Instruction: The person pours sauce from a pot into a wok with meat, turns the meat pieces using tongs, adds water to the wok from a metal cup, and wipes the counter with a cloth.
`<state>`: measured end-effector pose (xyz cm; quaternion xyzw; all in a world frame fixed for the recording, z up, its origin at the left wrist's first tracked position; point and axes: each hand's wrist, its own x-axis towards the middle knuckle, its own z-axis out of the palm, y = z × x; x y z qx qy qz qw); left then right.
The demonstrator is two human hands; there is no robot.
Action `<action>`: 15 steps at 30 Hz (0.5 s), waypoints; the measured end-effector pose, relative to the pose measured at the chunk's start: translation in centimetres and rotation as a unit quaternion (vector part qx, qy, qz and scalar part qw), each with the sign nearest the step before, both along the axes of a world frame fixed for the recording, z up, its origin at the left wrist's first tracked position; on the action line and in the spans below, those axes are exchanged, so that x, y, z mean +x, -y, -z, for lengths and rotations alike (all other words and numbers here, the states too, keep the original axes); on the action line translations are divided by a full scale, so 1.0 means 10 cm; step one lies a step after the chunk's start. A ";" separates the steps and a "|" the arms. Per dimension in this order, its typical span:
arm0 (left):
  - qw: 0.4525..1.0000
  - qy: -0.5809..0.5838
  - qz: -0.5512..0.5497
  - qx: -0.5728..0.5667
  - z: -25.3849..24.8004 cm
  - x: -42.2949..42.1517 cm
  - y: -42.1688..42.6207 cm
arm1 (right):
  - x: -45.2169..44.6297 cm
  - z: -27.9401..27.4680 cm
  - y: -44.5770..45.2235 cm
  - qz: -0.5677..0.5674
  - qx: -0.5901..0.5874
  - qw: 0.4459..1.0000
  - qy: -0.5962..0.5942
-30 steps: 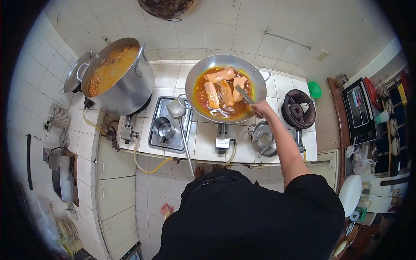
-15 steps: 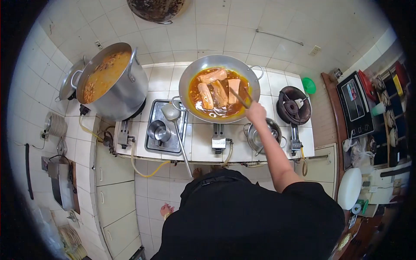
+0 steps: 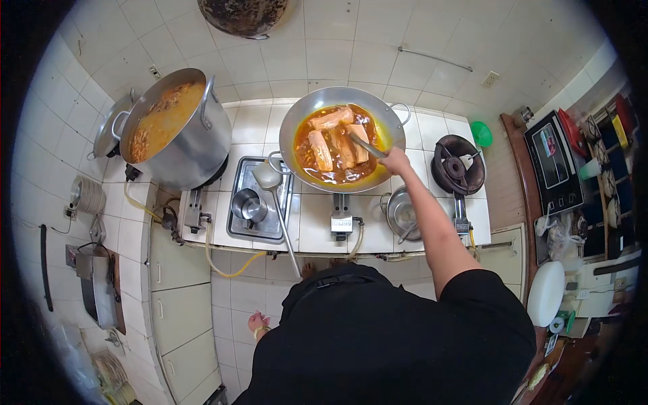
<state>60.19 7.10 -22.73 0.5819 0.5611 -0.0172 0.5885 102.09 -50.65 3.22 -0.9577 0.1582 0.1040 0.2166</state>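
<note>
My right hand is closed around the handle end of metal tongs. The tongs reach down into a wide steel wok at the pieces of meat on its right side. Several thick slabs of meat lie in reddish-brown, oily liquid there. Whether the tong tips grip a piece is hard to see. Low at my left side hangs my left hand, away from the counter, its fingers loosely apart and holding nothing.
Left of the wok stands a big pot of orange broth. A metal tray carries a cup and a long-handled ladle. To the right are a small pot and a bare burner.
My right hand has moved slightly left and up, with the tongs now lying flatter over the meat. The right-hand meat slabs have shifted a little. My left hand stays low.
</note>
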 end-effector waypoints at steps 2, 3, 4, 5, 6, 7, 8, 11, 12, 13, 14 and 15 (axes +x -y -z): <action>1.000 -0.020 0.020 0.009 -0.05 -0.04 0.02 | 0.03 -0.01 0.17 0.027 0.082 0.994 -0.069; 0.999 -0.032 0.029 0.010 -0.06 -0.07 0.02 | -0.09 -0.24 0.12 0.033 0.083 0.993 -0.073; 0.998 -0.044 0.038 0.012 -0.08 -0.09 0.02 | -0.12 -0.19 0.17 0.016 0.020 0.999 -0.041; 0.998 -0.046 0.031 0.011 -0.10 -0.10 0.04 | -0.15 -0.13 0.26 -0.001 -0.044 0.999 -0.009; 0.998 -0.049 0.023 0.011 -0.12 -0.11 0.05 | -0.18 -0.06 0.31 -0.019 -0.106 0.994 0.023; 0.998 -0.053 0.015 0.011 -0.15 -0.12 0.05 | -0.27 -0.19 0.25 -0.008 -0.130 0.991 0.027; 0.999 -0.052 0.013 0.008 -0.14 -0.14 0.04 | -0.32 -0.24 0.23 -0.003 -0.145 0.989 0.034; 0.999 -0.039 0.003 -0.001 -0.12 -0.14 0.01 | -0.42 -0.28 0.18 0.004 -0.181 0.982 0.060; 1.000 -0.028 -0.005 -0.005 -0.10 -0.12 0.00 | -0.43 -0.28 0.14 0.002 -0.187 0.980 0.071; 1.000 -0.017 -0.012 -0.009 -0.09 -0.12 0.00 | -0.42 -0.28 0.10 -0.001 -0.193 0.978 0.082; 1.000 -0.018 -0.016 -0.005 -0.08 -0.13 0.00 | -0.40 -0.26 0.05 -0.008 -0.191 0.978 0.087; 1.000 -0.019 -0.018 -0.001 -0.07 -0.12 -0.01 | -0.37 -0.23 0.00 -0.014 -0.190 0.977 0.093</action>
